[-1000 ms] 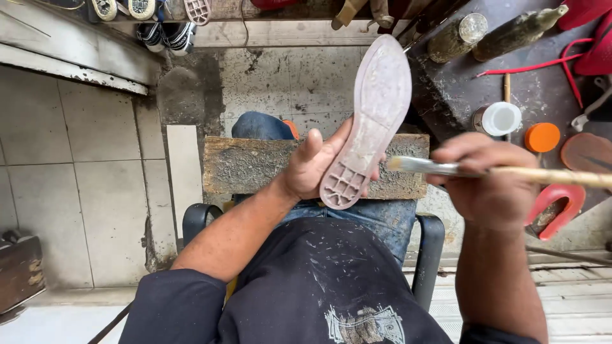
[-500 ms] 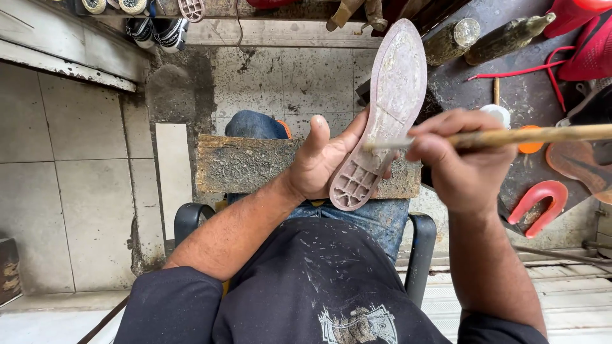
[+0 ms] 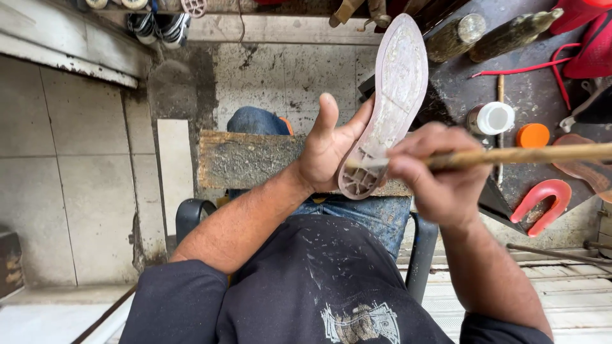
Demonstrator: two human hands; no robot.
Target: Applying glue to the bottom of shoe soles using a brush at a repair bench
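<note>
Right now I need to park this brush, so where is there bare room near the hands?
The wooden board is bare left of the left hand. The dark bench at right is crowded: white-capped jar, orange lid, red horseshoe piece.

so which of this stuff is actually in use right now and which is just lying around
In use:
- shoe sole, held up in the left hand
- brush, gripped in the right hand, bristles on the sole's heel end
- wooden board across the lap

Lying about:
- white-capped jar
- orange lid
- red horseshoe-shaped heel piece
- two bottles
- sneakers
</note>
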